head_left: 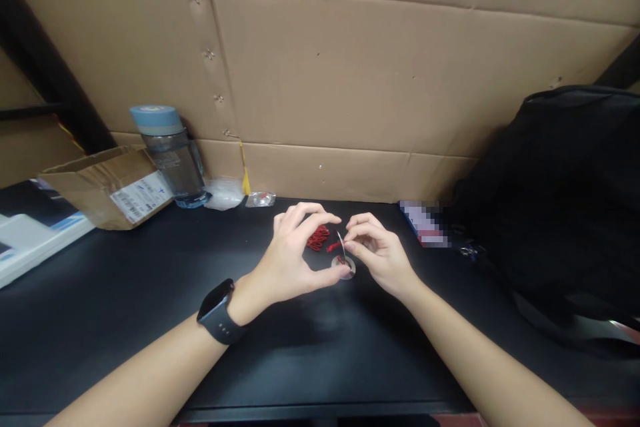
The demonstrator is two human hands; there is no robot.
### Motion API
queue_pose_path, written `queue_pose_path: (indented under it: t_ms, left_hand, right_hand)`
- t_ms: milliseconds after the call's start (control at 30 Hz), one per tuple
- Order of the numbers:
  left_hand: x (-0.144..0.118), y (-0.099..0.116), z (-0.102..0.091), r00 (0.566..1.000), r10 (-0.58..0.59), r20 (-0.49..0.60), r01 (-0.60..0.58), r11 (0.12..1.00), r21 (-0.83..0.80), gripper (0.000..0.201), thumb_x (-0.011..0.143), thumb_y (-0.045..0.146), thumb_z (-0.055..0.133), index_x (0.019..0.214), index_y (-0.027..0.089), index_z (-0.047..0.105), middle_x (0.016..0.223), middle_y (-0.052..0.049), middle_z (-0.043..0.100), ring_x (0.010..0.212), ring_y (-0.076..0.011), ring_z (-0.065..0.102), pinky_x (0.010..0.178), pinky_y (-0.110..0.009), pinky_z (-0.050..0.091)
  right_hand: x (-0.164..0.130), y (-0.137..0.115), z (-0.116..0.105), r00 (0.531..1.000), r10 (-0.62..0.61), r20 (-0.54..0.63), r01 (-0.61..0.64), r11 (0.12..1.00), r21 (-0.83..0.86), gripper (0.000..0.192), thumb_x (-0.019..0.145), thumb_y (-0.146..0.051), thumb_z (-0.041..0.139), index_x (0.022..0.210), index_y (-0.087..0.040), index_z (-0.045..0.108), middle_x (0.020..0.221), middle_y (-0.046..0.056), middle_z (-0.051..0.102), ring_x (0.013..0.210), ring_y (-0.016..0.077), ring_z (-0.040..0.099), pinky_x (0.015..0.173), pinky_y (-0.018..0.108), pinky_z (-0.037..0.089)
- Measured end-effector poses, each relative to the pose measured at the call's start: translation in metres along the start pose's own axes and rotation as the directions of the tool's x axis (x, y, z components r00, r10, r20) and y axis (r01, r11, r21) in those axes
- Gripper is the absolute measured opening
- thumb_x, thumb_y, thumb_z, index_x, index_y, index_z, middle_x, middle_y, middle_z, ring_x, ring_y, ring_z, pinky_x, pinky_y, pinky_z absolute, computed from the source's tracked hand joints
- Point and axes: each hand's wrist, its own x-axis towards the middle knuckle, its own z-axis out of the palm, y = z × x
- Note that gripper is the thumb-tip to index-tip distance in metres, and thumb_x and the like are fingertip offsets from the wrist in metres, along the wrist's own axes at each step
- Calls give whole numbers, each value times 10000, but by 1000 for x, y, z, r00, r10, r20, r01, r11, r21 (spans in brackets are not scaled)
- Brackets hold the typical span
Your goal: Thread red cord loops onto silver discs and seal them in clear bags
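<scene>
I see a black tabletop point(125, 307) backed by a cardboard wall point(380, 73). Just in front of the small silver disc point(344, 267) lying mid-table, my left hand point(290, 250) pinches its edge, while my right hand point(377, 250) is closed on a thin metal piece point(341, 240) above it. Red clips point(318, 237) sit behind the disc; a water bottle point(173, 157) stands far left of it, a black bag point(560, 193) right.

The counter point(125, 300) is matt black and smooth. On it, a small round disc point(345, 267) gleams like polished metal, with glossy red pieces point(319, 237) just behind. Far behind stands a rough brown cardboard wall point(380, 80); left of the disc, a clear plastic bottle point(173, 157).
</scene>
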Motion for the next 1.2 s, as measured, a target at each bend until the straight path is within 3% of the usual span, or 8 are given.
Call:
queue_pose_path:
  t_ms: [200,533,767,900,1033,1200]
  left_hand:
    - [-2,-4,6,999,-8,36,5,997,77,400,781,426,769,1140,280,673,1271,-57,587,1213,-279,523,1044,-455,344]
    - [-3,-11,12,987,-69,143,48,987,151,387,791,343,712,1173,297,673,1294,-60,581,1231,-307,489,976,-463,368]
    - [-4,-14,15,978,-99,183,76,989,126,393,781,330,721,1170,306,678,1294,-59,579,1221,-303,485,997,-479,370]
    - [-4,-14,15,976,-111,185,97,992,84,353,795,350,733,1143,303,697,1278,-53,583,1200,-288,492,1000,-479,377]
    - [-2,-12,14,974,-118,196,111,993,44,200,867,427,690,1015,303,744,1221,-42,615,1182,-277,502,993,-492,378]
    - [-2,-14,15,970,-114,214,112,993,26,193,934,417,626,904,309,783,1173,-34,648,1182,-265,505,1014,-506,365]
  right_hand:
    - [0,0,-1,1000,6,18,-5,999,-41,93,909,-337,706,907,-245,720,1061,61,557,969,210,605,796,339,536]
    - [2,-11,-9,994,-107,32,112,950,-290,47,946,-247,657,936,-245,703,1031,44,575,945,184,591,776,311,492]
    - [3,-8,-11,992,-102,69,120,928,-354,62,953,-259,643,956,-243,703,1052,54,571,939,189,594,774,317,495]
    - [2,-10,-11,990,-98,99,129,919,-374,75,959,-270,631,943,-241,699,1065,63,577,994,208,595,848,348,502]
    - [2,-12,-11,986,-89,139,139,905,-402,56,951,-258,642,933,-244,693,1085,67,582,1050,228,578,952,405,474]
    - [2,-11,-11,981,-81,178,152,891,-429,42,951,-230,628,920,-232,656,1109,69,583,1053,230,559,951,407,459]
